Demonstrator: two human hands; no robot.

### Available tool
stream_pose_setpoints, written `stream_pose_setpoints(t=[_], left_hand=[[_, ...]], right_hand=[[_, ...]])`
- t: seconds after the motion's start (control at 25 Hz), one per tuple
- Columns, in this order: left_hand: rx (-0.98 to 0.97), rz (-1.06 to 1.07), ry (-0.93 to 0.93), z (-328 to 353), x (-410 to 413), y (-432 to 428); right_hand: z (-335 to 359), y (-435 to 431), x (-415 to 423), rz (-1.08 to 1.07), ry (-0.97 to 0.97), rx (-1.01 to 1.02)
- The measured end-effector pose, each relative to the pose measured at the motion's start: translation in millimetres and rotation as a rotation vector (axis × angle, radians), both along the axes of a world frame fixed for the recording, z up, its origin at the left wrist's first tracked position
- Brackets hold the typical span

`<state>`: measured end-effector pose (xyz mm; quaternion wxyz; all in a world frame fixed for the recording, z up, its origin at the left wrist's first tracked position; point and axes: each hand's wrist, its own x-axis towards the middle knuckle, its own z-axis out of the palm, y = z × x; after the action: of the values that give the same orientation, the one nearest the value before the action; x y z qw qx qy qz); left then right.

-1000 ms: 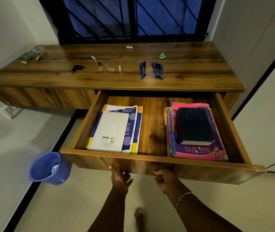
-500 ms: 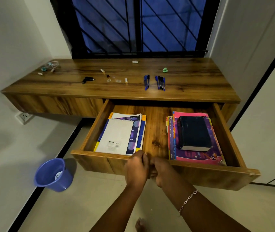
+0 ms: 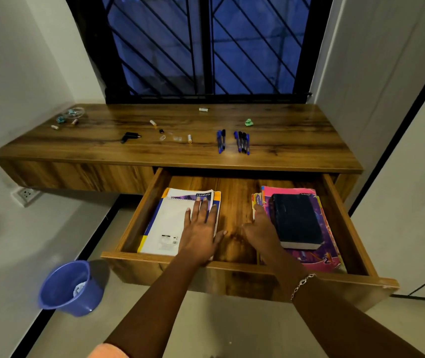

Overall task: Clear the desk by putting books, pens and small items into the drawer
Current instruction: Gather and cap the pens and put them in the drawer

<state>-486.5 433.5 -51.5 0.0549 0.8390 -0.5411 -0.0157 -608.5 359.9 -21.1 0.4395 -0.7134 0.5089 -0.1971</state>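
The wooden drawer (image 3: 234, 266) stands pulled out below the desk (image 3: 283, 140). Inside on the left lies a stack of notebooks (image 3: 164, 223), white on top; my left hand (image 3: 201, 228) rests flat on its right part, fingers spread. On the right lies a pink and purple stack of books (image 3: 327, 254) with a dark blue book (image 3: 296, 220) on top. My right hand (image 3: 260, 228) is open against that stack's left edge. Several blue and black pens (image 3: 233, 140) lie on the desk, along with small items (image 3: 175, 136), a black gadget (image 3: 130, 136) and a green piece (image 3: 249, 122).
More small bits (image 3: 68, 118) sit at the desk's far left corner, and a white piece (image 3: 203, 109) near the window. A blue bucket (image 3: 69, 288) stands on the floor at the left. Walls close in on both sides, with a socket (image 3: 26, 194) at the left.
Both hands left the drawer's front edge, came together above it, then moved into the drawer and spread apart onto the two stacks. The camera moved closer.
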Motion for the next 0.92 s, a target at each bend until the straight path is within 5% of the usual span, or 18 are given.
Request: stream_pose_setpoints(t=[0.92], left_hand=[[-0.024,-0.174,0.042,32.5,138.8,-170.6]], right_hand=[[-7.5,-210.1,112.3,-0.023,0.350,-0.153]])
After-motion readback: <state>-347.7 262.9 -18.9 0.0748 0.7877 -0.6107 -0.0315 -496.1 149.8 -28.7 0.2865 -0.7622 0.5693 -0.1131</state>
